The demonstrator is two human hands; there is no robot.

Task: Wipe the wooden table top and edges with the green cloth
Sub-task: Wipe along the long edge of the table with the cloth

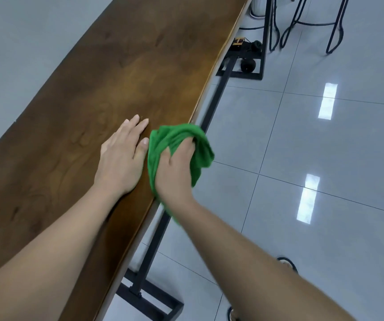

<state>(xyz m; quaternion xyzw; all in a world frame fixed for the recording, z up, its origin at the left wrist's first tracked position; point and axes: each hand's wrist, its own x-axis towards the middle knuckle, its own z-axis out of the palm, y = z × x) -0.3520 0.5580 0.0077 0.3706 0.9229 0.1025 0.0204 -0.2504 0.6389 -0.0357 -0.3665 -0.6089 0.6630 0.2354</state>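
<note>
A long, narrow wooden table top (126, 72) runs from the lower left to the upper right. My left hand (122, 156) lies flat on it, palm down, fingers together, close to the right edge. My right hand (174, 170) grips the bunched green cloth (200, 144) and presses it against the table's right edge, right beside my left hand. Part of the cloth hangs over and below the edge; the edge under it is hidden.
A black metal frame (211, 107) runs under the table along its right side, with foot pieces on the tiled floor (325, 147). Black stool legs (334, 26) stand at the upper right. A small wheeled device with cables (247, 56) sits by the far table foot.
</note>
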